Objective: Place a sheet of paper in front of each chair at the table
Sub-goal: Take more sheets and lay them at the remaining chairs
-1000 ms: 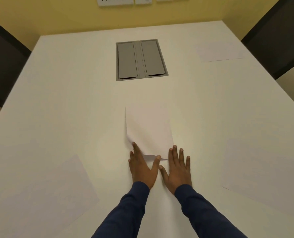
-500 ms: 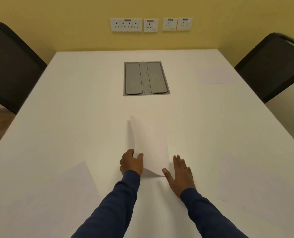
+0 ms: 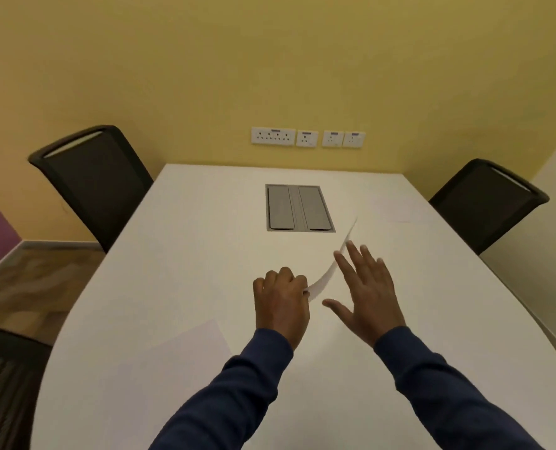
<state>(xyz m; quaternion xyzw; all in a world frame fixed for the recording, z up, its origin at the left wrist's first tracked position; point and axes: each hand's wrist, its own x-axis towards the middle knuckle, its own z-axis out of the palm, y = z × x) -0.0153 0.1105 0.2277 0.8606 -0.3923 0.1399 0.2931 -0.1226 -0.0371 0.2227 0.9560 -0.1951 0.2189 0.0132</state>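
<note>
My left hand (image 3: 281,298) pinches the near corner of a white sheet of paper (image 3: 327,274), which is lifted off the white table (image 3: 189,254) and seen almost edge-on, curving up to the right. My right hand (image 3: 366,292) hovers open with fingers spread just right of the sheet. Another sheet (image 3: 185,355) lies flat at the near left. A faint sheet (image 3: 395,207) lies at the far right, in front of the right black chair (image 3: 484,203). A second black chair (image 3: 94,180) stands at the far left with bare table in front of it.
A grey cable hatch (image 3: 297,207) is set into the table's middle. A third dark chair (image 3: 3,384) shows at the near left edge. Wall sockets (image 3: 307,138) sit on the yellow wall behind the table.
My left hand has closed on the sheet and lifted it from lying flat to nearly edge-on. My right hand has risen off the table. The view has tilted up.
</note>
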